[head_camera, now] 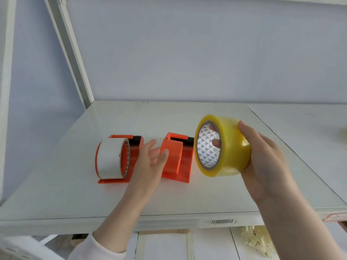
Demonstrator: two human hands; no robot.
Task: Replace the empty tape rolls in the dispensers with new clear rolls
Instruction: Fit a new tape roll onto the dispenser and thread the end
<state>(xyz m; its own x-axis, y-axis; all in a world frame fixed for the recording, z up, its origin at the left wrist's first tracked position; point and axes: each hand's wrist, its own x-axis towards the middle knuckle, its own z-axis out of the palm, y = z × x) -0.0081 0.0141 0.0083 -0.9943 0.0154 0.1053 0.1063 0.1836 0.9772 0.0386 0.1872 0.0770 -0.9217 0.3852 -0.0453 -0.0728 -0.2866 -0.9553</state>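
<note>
Two orange tape dispensers stand side by side on a white shelf (pixel 187 196). The left dispenser (pixel 131 158) carries a nearly used-up roll (pixel 110 158) that shows mostly pale core. The right dispenser (pixel 178 158) has a bare orange hub with no roll on it. My left hand (pixel 150 164) hovers between the two with fingers spread, its thumb against the right dispenser's hub. My right hand (pixel 262 158) grips a full clear, yellowish tape roll (pixel 223 145) just right of that dispenser, with fingertips showing inside the core.
A slanted white frame post (pixel 75 59) rises at the back left before a pale blue wall. The shelf's front edge bears a barcode label (pixel 222 221). A second white surface (pixel 309 124) adjoins on the right. Crumpled packing material (pixel 257 241) lies below.
</note>
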